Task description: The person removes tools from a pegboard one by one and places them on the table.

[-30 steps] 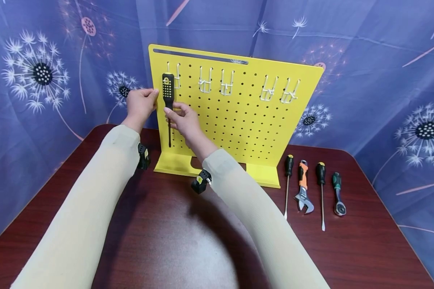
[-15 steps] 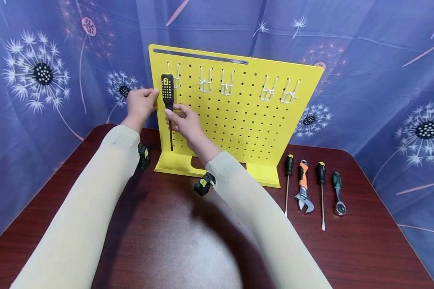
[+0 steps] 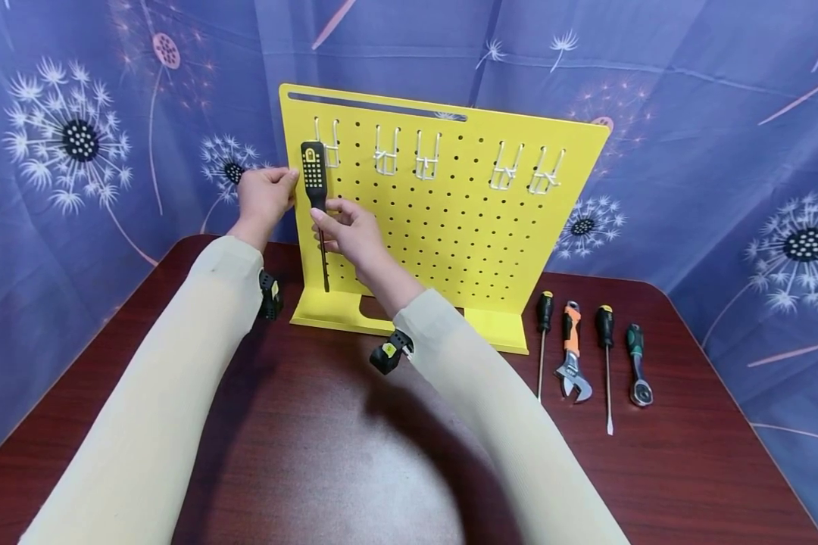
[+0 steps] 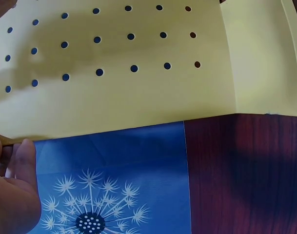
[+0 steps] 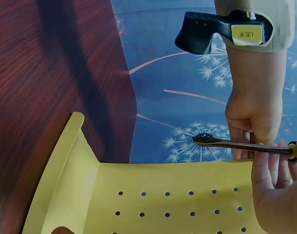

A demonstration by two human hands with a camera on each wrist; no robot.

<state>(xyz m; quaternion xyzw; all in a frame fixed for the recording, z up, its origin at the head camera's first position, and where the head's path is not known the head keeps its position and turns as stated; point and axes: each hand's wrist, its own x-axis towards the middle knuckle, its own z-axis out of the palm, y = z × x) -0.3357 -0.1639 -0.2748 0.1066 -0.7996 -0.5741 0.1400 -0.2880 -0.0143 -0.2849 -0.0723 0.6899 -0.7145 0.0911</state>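
Observation:
My right hand (image 3: 351,232) pinches a flat-blade screwdriver (image 3: 314,172) where its black-and-yellow handle meets the shaft. The handle points up and the blade down, slightly tilted, in front of the yellow pegboard (image 3: 443,227). Just behind the handle's top is the leftmost white wire hook (image 3: 332,151); whether they touch I cannot tell. With thumb and fingers, my left hand (image 3: 262,198) grips the board's left edge, as the left wrist view also shows. In the right wrist view the blade (image 5: 219,143) crosses in front of my left hand.
Several more white hooks (image 3: 426,163) line the board's upper part. To the right on the dark red table (image 3: 313,454) lie a screwdriver (image 3: 544,318), an orange-handled adjustable wrench (image 3: 572,352), another screwdriver (image 3: 605,333) and a green-handled ratchet (image 3: 636,363). A blue dandelion curtain (image 3: 722,113) hangs behind.
The screwdriver has come down a little and tilted, its handle going left and its blade tip right. My right forearm has shifted slightly right and down. My left hand has stayed put.

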